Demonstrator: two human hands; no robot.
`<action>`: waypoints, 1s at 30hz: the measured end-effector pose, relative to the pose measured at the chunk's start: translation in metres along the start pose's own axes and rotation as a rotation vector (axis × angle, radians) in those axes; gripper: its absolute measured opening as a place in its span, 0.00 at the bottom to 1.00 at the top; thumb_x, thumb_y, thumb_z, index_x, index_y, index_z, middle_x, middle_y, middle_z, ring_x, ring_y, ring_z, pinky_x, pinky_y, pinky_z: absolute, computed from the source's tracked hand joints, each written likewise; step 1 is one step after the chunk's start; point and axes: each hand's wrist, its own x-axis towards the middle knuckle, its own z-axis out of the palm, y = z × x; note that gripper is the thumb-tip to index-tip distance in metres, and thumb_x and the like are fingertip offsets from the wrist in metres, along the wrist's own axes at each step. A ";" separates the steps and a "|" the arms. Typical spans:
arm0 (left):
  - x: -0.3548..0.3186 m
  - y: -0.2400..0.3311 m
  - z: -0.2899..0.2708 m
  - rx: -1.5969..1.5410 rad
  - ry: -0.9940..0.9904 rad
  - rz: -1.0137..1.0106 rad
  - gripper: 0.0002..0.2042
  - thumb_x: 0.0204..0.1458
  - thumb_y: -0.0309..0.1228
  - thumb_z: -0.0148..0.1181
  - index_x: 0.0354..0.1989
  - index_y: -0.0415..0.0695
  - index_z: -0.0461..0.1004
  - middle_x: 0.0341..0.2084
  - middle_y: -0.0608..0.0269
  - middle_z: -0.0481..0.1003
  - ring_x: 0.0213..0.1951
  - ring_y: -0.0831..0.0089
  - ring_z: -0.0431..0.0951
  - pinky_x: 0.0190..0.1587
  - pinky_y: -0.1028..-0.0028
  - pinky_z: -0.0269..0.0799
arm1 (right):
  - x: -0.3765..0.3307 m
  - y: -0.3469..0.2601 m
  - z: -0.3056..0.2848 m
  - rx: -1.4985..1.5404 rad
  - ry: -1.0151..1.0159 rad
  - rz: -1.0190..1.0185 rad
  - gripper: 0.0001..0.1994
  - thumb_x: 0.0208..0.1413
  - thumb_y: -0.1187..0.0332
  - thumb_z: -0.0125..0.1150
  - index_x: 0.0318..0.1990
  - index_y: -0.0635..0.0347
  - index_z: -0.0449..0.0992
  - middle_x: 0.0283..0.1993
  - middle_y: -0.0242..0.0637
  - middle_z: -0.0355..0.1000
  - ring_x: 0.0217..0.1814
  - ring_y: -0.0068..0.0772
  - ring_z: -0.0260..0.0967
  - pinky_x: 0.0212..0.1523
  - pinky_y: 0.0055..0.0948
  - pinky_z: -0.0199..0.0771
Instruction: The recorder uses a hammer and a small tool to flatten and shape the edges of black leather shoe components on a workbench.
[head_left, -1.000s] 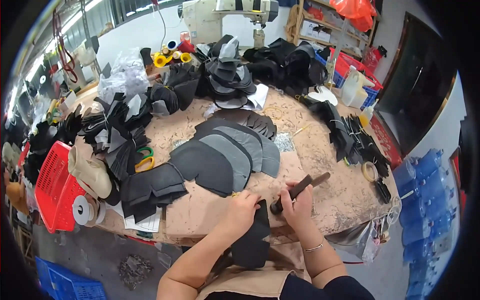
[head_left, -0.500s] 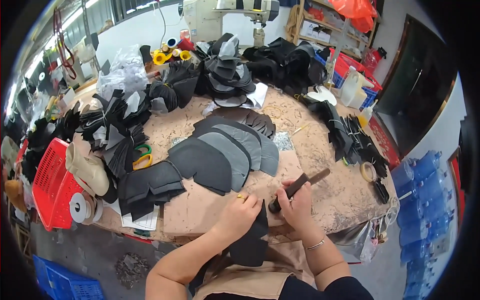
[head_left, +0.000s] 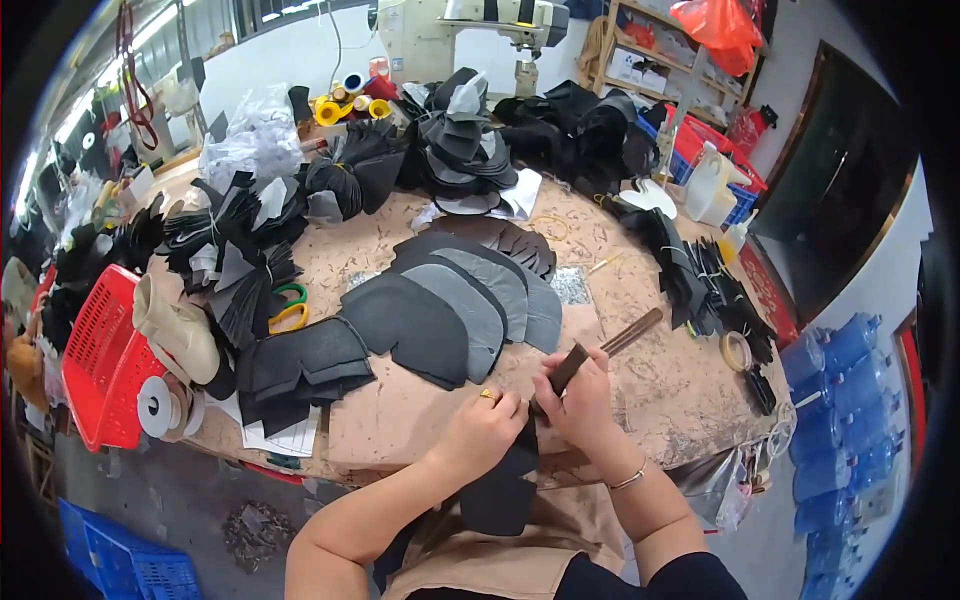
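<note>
Under both hands (head_left: 530,420), black piece (head_left: 503,490) half-hidden

A black leather piece (head_left: 503,487) hangs over the table edge (head_left: 400,462).

Left hand (head_left: 487,428) and right hand (head_left: 580,402) meet, fingers curled.

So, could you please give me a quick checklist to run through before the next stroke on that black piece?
1. Left hand pins the black leather piece at the table edge: ok.
2. Right hand grips the wooden-handled tool: ok.
3. Tool tip on the piece: cannot tell, the fingers hide it.
4. Left fingertips away from the tip: cannot tell.
5. Fanned stack of grey and black pieces lies apart from both hands: ok.
</note>
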 end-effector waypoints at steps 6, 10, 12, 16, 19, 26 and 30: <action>-0.001 -0.001 -0.003 -0.187 0.031 -0.074 0.10 0.46 0.26 0.54 0.37 0.38 0.75 0.34 0.57 0.72 0.40 0.60 0.74 0.43 0.68 0.74 | -0.005 -0.010 -0.001 -0.097 0.012 -0.029 0.10 0.47 0.71 0.67 0.35 0.59 0.72 0.30 0.31 0.73 0.33 0.39 0.69 0.44 0.40 0.62; -0.009 -0.012 0.001 -0.397 0.008 -0.190 0.10 0.46 0.24 0.53 0.37 0.38 0.74 0.35 0.55 0.71 0.42 0.59 0.73 0.44 0.68 0.73 | -0.004 0.001 0.005 -0.025 0.007 -0.023 0.10 0.47 0.71 0.67 0.35 0.59 0.72 0.30 0.32 0.73 0.32 0.40 0.69 0.43 0.40 0.62; -0.008 -0.010 -0.009 -0.280 -0.043 -0.093 0.09 0.46 0.23 0.53 0.37 0.40 0.75 0.36 0.55 0.72 0.42 0.59 0.73 0.44 0.66 0.72 | 0.002 -0.002 0.001 0.009 -0.021 -0.026 0.10 0.46 0.70 0.67 0.35 0.59 0.72 0.30 0.33 0.73 0.32 0.40 0.69 0.43 0.39 0.62; -0.006 -0.006 -0.011 -0.159 -0.091 -0.051 0.09 0.47 0.23 0.53 0.37 0.41 0.75 0.36 0.56 0.72 0.42 0.58 0.73 0.43 0.64 0.71 | 0.004 -0.015 0.000 -0.052 -0.002 0.006 0.09 0.48 0.72 0.66 0.37 0.59 0.74 0.26 0.32 0.74 0.31 0.39 0.71 0.47 0.39 0.61; -0.010 -0.011 -0.003 -0.308 0.019 -0.124 0.09 0.47 0.24 0.53 0.38 0.41 0.75 0.36 0.57 0.72 0.41 0.58 0.73 0.44 0.64 0.71 | -0.006 -0.003 0.008 -0.032 0.015 -0.030 0.11 0.47 0.70 0.67 0.37 0.59 0.73 0.31 0.32 0.74 0.35 0.38 0.71 0.46 0.39 0.62; -0.014 -0.013 -0.012 -0.288 -0.048 -0.144 0.10 0.47 0.23 0.54 0.38 0.42 0.77 0.36 0.58 0.72 0.41 0.58 0.73 0.44 0.64 0.71 | 0.006 -0.011 -0.002 0.035 0.024 0.013 0.10 0.48 0.71 0.66 0.37 0.59 0.72 0.30 0.31 0.73 0.35 0.39 0.71 0.47 0.40 0.61; -0.015 -0.009 -0.009 -0.238 -0.023 -0.139 0.11 0.48 0.24 0.53 0.39 0.41 0.76 0.36 0.58 0.72 0.42 0.59 0.73 0.46 0.64 0.71 | -0.007 -0.010 0.014 -0.030 0.016 -0.028 0.11 0.46 0.72 0.67 0.36 0.58 0.72 0.29 0.31 0.72 0.32 0.41 0.69 0.44 0.40 0.61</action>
